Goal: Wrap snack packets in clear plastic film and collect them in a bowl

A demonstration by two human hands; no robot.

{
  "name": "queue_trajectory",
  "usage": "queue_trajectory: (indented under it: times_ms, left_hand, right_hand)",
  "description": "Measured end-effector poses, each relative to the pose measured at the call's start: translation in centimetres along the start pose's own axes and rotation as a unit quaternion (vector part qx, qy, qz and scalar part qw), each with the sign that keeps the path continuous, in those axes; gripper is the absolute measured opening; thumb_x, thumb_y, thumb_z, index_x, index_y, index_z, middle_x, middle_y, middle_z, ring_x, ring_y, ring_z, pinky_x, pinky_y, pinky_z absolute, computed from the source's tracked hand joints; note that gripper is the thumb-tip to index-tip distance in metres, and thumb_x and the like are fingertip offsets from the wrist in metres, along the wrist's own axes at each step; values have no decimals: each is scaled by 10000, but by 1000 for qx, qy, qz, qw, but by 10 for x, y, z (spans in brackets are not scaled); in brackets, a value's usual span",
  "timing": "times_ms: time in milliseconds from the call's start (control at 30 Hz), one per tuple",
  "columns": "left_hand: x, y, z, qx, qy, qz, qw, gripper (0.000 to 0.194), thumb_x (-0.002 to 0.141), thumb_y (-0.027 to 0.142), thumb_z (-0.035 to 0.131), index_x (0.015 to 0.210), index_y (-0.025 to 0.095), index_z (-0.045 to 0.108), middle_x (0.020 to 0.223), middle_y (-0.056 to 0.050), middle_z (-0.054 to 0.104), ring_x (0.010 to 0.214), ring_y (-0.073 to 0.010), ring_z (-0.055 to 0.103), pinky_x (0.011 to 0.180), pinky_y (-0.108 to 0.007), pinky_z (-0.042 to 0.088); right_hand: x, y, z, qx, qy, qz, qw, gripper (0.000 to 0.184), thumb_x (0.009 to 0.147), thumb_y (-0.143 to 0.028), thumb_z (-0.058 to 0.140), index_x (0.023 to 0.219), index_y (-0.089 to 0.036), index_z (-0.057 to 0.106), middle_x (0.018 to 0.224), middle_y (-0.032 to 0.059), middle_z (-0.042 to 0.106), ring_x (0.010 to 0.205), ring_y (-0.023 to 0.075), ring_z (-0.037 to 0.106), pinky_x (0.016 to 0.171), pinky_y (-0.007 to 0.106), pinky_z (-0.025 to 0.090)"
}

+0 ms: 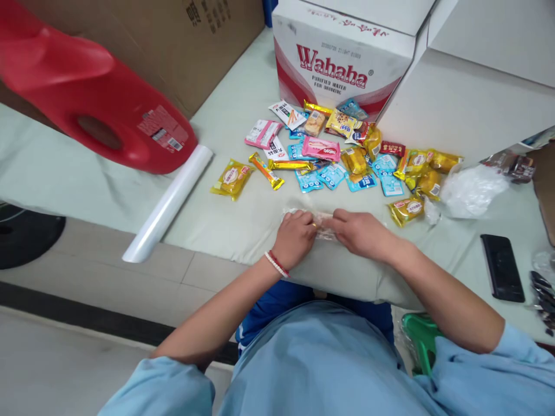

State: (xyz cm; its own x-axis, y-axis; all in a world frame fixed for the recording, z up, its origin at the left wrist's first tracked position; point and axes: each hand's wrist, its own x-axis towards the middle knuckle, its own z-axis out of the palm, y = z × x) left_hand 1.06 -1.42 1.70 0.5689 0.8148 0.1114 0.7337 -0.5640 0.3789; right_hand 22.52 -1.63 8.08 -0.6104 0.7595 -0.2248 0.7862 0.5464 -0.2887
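We are working a clear packet (325, 233) near the table's (234, 225) front edge, left hand (295, 236) and right hand (358, 231) both touching it; whether either grip is pinching, we cannot tell. Handling is seeming unfinished; snack packs (321, 148) are lying loose beyond.

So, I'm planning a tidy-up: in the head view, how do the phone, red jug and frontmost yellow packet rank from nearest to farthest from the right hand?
1. Frontmost yellow packet: just right of the right hand
2. Phone: farther right
3. Red jug: across, far left
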Motion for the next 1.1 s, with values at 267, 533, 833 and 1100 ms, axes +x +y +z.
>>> queue_trajectory:
  times_ms: [267, 533, 833, 1100]
  left_hand:
    - [-4, -48, -7, -353, 224, -281, 864, 217, 958, 336, 509, 993, 198, 673, 909, -20, 702, 860, -175, 647, 795, -294, 511]
    - [-2, -34, -17, -204, 85, -223, 949, 238, 763, 378, 770, 823, 194, 630, 1122, -103, 663, 1156, -299, 601, 1030, -440, 460]
    - [-1, 44, -12, -231, 57, -110, 965, 103, 937, 209, 593, 967, 190, 689, 968, -39, 697, 892, -172, 669, 818, -300, 535]
    - [-6, 61, 18, 37, 14, 21, 999, 320, 984, 165, 517, 1270, 131, 657, 1263, -126, 685, 1098, -256, 632, 897, -396, 559]
  right_hand:
    - [-9, -12, 41, -38, -38, 35, 998, 612, 1023, -145, 430, 1584, -389, 440, 1202, 70, 659, 906, 225, 632, 646, 290, 317]
    - [-21, -20, 22, 15, 18, 59, 998, 431, 1062, -390, 510, 1465, -272, 607, 1165, 104, 659, 969, 242, 642, 711, 307, 409]
    - [-35, -22, 51, 51, 122, 98, 986, 301, 1026, -267, 539, 1245, -195, 733, 1101, 134, 663, 1000, 266, 603, 839, 366, 460]
    - [-57, 20, 57, 203, 323, 309, 871, 398, 1006, -482, 542, 1183, -182, 735, 1009, 104, 710, 890, 250, 647, 853, 381, 509]
